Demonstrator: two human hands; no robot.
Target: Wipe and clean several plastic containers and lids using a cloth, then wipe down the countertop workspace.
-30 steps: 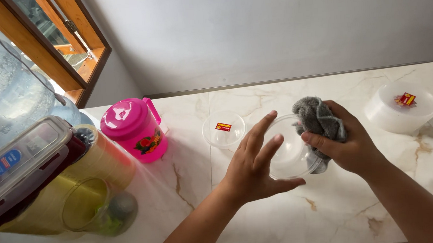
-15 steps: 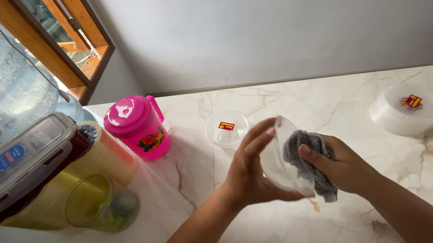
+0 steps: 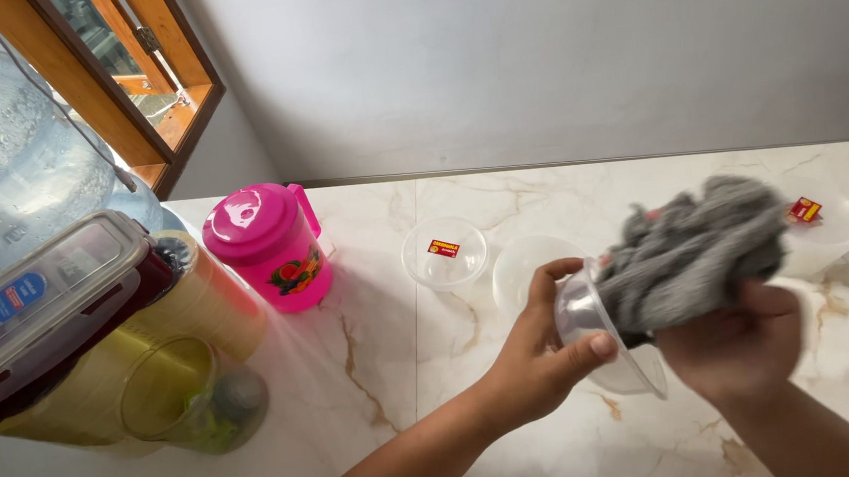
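Both hands work over the marble counter (image 3: 375, 389) right of the pink jug (image 3: 266, 240): left hand (image 3: 535, 359) grips the clear bowl (image 3: 603, 341), now tipped sideways, while right hand (image 3: 735, 342), closed on the grey cloth (image 3: 686, 252), has pushed it inside, suggesting wiping is underway.

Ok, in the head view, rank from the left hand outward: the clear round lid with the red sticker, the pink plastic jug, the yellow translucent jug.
1. Clear round lid with the red sticker, just beyond the left hand.
2. Pink plastic jug, farther left.
3. Yellow translucent jug, far left.
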